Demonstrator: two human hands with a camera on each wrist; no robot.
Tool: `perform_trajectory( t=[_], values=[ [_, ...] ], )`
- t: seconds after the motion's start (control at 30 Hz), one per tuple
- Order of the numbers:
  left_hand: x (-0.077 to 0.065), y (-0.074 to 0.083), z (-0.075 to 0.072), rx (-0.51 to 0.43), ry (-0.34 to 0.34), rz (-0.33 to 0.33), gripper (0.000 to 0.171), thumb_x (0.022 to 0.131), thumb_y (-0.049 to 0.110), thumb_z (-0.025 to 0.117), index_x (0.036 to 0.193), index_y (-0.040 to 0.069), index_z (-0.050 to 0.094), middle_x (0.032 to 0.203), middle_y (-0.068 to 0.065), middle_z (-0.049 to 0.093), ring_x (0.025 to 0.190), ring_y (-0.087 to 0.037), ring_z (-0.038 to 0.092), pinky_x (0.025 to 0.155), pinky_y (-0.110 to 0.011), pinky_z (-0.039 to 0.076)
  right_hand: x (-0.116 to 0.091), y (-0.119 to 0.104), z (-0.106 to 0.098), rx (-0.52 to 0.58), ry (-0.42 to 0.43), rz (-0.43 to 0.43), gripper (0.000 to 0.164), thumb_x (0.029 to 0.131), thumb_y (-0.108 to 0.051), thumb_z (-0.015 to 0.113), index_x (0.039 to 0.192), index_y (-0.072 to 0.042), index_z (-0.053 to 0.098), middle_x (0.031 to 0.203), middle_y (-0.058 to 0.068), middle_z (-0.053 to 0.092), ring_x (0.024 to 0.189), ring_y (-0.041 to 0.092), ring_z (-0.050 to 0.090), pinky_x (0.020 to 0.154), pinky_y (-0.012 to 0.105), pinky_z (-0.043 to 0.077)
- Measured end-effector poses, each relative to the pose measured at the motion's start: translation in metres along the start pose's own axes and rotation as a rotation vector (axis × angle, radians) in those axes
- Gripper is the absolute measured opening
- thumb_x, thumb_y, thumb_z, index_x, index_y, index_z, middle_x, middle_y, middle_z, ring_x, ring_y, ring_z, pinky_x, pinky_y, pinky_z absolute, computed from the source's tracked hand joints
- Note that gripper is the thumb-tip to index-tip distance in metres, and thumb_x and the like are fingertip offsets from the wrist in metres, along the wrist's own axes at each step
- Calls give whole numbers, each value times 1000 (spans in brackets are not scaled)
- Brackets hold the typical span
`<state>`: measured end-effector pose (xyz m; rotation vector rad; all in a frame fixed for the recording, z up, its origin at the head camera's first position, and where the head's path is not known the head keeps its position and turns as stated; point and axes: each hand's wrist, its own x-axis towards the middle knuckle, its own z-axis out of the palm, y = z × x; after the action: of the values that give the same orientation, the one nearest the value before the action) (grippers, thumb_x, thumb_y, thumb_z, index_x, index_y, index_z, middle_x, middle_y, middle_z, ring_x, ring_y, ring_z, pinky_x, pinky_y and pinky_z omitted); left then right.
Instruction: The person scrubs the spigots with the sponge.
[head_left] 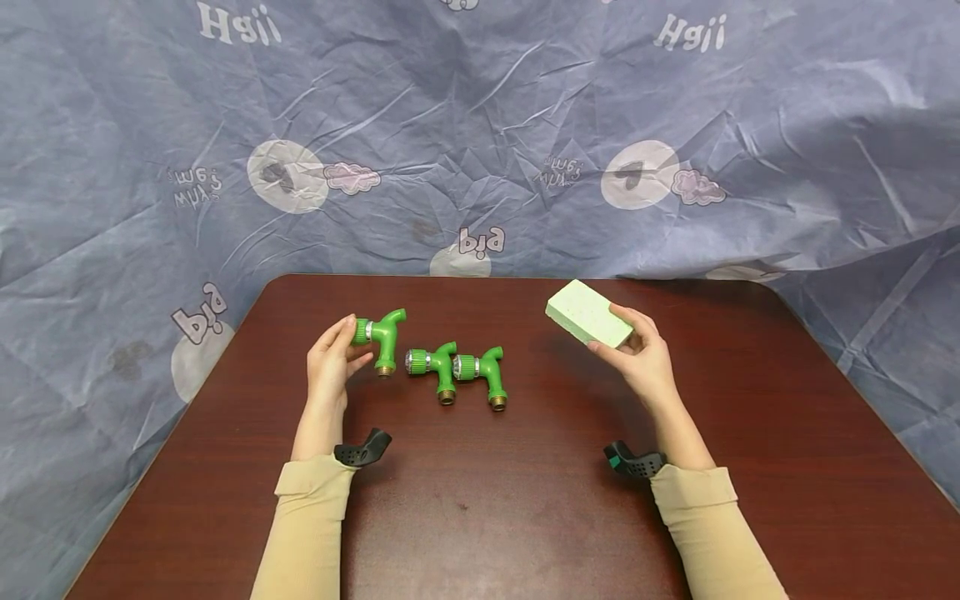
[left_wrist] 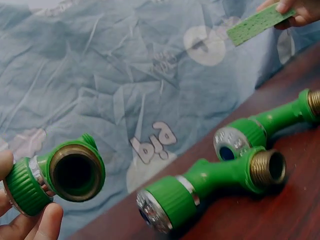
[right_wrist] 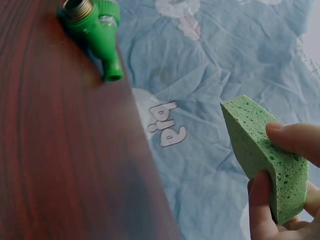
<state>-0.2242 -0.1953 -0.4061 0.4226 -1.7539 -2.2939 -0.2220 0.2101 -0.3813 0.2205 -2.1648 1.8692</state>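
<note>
My left hand (head_left: 330,358) pinches a green tap (head_left: 385,337) by its ribbed knob, at the left of the table. In the left wrist view, the brass opening of this held tap (left_wrist: 76,175) faces the camera. Just right of it, a second green tap (head_left: 435,367) and a third green tap (head_left: 483,372) lie side by side on the table, knobs to the left. On the right, my right hand (head_left: 641,354) grips a pale green sponge (head_left: 588,315) between thumb and fingers. The sponge (right_wrist: 260,155) shows its pores in the right wrist view and is held tilted.
The dark reddish-brown table (head_left: 495,500) reaches back to a wrinkled blue-grey cloth (head_left: 480,125) with printed words. Black wrist mounts (head_left: 363,450) sit at both cuffs. The two lying taps stand between my hands.
</note>
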Motion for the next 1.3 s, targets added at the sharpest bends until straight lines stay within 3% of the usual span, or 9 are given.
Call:
perform_trajectory(
  t=[0.23, 0.43, 0.67, 0.87, 1.03, 1.3],
  values=[
    [6, -15, -4, 3, 38, -31, 50, 91, 34, 61, 131, 6, 53, 96, -1, 58, 84, -19, 65, 74, -29, 56, 5, 29, -1, -58, -1, 45, 68, 76, 2, 75, 137, 1, 44, 137, 10, 31, 100, 10, 49, 76, 9, 46],
    [9, -23, -7, 27, 49, -51, 48, 94, 32, 58, 133, 4, 51, 100, 0, 55, 83, -18, 64, 75, -29, 56, 5, 40, 3, -112, 30, 81, 67, 75, -5, 78, 136, -3, 49, 135, 7, 35, 100, 11, 49, 77, 9, 44],
    [11, -30, -9, 39, 56, -85, 45, 94, 26, 58, 131, 1, 52, 102, -2, 53, 73, -12, 62, 68, -24, 56, 3, 49, 6, -149, 28, 128, 66, 77, -8, 77, 136, -4, 48, 137, 9, 34, 106, 18, 47, 80, 9, 42],
    [12, -32, -8, 71, 28, -74, 44, 94, 24, 58, 130, 0, 52, 110, -5, 54, 72, -12, 61, 69, -25, 56, 2, 54, 5, -139, 26, 165, 67, 79, -9, 75, 139, -4, 45, 141, 11, 31, 114, 23, 44, 77, 6, 41],
    [11, -33, -8, 112, 23, -66, 45, 94, 24, 59, 132, 1, 52, 122, -8, 54, 74, -13, 61, 71, -27, 56, 3, 58, 5, -167, 32, 172, 66, 79, -12, 76, 137, -5, 47, 140, 11, 33, 112, 23, 44, 77, 7, 40],
    [10, -38, -6, 263, 86, 22, 42, 92, 30, 61, 126, 5, 59, 124, -7, 58, 80, -14, 60, 67, -28, 57, 2, 63, 4, -285, 34, 152, 65, 78, -17, 78, 135, -5, 50, 138, 12, 39, 109, 22, 42, 80, 19, 37]
  ],
)
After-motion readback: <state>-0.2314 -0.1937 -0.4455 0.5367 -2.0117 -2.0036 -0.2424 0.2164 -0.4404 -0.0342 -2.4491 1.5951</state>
